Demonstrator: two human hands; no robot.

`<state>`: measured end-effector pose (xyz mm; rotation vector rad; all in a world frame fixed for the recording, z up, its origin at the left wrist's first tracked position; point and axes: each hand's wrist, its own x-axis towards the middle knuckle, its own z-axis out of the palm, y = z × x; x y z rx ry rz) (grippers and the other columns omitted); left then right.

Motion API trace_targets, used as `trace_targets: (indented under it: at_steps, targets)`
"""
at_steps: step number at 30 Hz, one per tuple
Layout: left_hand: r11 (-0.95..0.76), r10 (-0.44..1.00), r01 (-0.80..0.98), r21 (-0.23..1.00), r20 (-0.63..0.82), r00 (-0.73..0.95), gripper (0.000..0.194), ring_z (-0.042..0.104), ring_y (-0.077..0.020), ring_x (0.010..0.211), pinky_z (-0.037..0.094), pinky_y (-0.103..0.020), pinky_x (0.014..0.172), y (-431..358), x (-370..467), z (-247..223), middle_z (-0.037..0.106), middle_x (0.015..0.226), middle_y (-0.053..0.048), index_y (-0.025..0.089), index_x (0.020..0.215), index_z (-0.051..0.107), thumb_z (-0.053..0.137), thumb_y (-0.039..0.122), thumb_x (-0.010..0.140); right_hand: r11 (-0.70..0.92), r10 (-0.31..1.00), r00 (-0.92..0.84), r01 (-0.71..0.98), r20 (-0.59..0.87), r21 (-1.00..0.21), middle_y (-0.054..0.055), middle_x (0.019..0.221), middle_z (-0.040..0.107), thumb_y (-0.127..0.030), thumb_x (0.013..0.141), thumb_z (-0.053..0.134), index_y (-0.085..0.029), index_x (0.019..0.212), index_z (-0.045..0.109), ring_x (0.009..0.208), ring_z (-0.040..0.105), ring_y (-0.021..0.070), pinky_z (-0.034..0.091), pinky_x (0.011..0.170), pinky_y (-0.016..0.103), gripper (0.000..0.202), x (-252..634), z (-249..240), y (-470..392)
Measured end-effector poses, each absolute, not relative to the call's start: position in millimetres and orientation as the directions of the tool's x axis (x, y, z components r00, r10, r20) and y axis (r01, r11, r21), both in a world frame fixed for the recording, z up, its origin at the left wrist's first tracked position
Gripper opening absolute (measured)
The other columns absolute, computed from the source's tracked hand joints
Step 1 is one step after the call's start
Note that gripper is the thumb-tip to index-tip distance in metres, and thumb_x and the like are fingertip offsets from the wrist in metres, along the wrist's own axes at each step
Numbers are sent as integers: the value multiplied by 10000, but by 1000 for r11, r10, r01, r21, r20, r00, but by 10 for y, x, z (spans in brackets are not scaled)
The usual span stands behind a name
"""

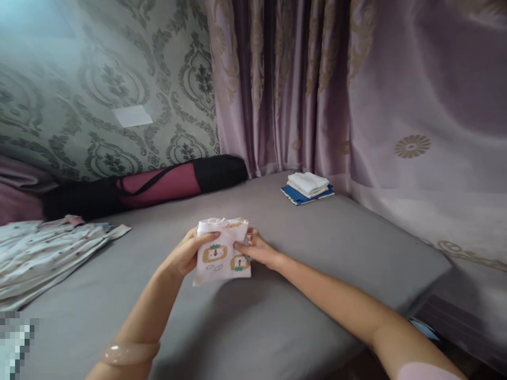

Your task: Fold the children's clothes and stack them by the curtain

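Observation:
Between my two hands is a folded white cloth [224,264] printed with lion faces, held up over the grey bed. My left hand [190,249] grips its left side, with the thumb across the front. On the right edge, my right hand [257,248] pinches the cloth, thumb in front. The fingers behind the cloth are mostly hidden. A loose fold shows along its top edge. I cannot tell whether it is a garment or a plain cloth.
A stack of folded white cloths [308,183] lies on a blue folded item [295,196] near the curtain [277,95]. A long black and maroon bag [166,184] rests along the wall. Patterned fabric [51,253] is spread at the left. The bed's edge [431,282] runs along the right.

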<state>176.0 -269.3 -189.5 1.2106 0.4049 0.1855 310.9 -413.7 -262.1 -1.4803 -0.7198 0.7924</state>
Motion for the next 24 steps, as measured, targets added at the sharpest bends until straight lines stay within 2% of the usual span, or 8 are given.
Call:
trace_targets:
  at_steps: [2, 5, 10, 14, 17, 20, 22, 24]
  targets:
    - [411, 337, 21, 911, -173, 925, 451, 703, -314, 890, 567, -422, 823, -2784, 1854, -1787, 729, 982, -138, 110, 1126, 594, 727, 205, 705, 100, 888, 459, -261, -32, -960, 75, 1090, 670, -440, 704, 748, -211, 1161, 500, 958, 666, 236, 525, 858, 398, 568, 3217, -2552, -4247]
    - [540, 296, 2, 842, -192, 936, 471, 698, -302, 927, 552, -439, 872, -2933, 2079, -1782, 722, 1020, -132, 120, 1203, 555, 659, 178, 747, 163, 920, 391, -411, -12, -897, 64, 1001, 706, -426, 698, 764, -195, 1085, 570, 869, 693, 231, 547, 809, 378, 492, 3377, -2419, -4435]
    - [684, 252, 71, 726, -326, 911, 462, 703, -277, 904, 556, -423, 869, -3203, 2568, -2105, 721, 1008, -129, 102, 1187, 556, 608, 113, 728, 124, 797, 587, -391, -143, -912, 34, 837, 732, -313, 660, 793, -191, 1026, 610, 724, 706, 216, 566, 699, 343, 426, 3668, -2311, -4738]
    - [632, 331, 42, 774, -319, 888, 359, 696, -211, 890, 554, -332, 853, -3270, 2906, -2353, 710, 1028, -114, 119, 1087, 592, 619, 93, 730, -56, 671, 687, -326, -278, -944, 42, 771, 733, -205, 668, 770, -171, 949, 618, 651, 696, 197, 567, 635, 316, 322, 4010, -2170, -5063]
    - [397, 445, 41, 917, -231, 865, 336, 649, -222, 1044, 516, -335, 913, -3163, 3084, -2503, 663, 1155, -139, 134, 1088, 578, 644, 152, 758, -172, 594, 739, -271, -319, -947, 62, 813, 743, -156, 690, 741, -164, 936, 629, 667, 699, 193, 573, 642, 309, 271, 4336, -1924, -5373]
    - [-144, 533, 147, 979, -48, 844, 328, 564, -250, 1187, 426, -404, 1025, -3004, 3192, -2683, 621, 1236, -156, 153, 1133, 573, 593, 195, 809, -310, 513, 797, -172, -317, -935, 55, 806, 744, -150, 699, 743, -177, 961, 645, 654, 696, 191, 578, 641, 307, 281, 4692, -1610, -5666]
    - [-537, 504, 237, 809, 83, 860, 347, 490, -272, 1266, 327, -476, 1092, -2937, 3223, -2816, 595, 1284, -153, 167, 1189, 555, 550, 224, 846, -414, 450, 841, -102, -301, -905, 53, 771, 737, -167, 715, 744, -182, 977, 647, 634, 692, 199, 577, 624, 324, 280, 4927, -1406, -5814]
    - [-781, 423, 263, 566, 170, 890, 366, 394, -291, 1343, 230, -536, 1124, -2929, 3228, -2931, 535, 1368, -143, 175, 1253, 520, 481, 278, 903, -476, 378, 889, -52, -258, -878, 68, 771, 730, -188, 750, 722, -172, 1001, 651, 632, 689, 206, 572, 621, 346, 261, 5155, -1233, -5906]
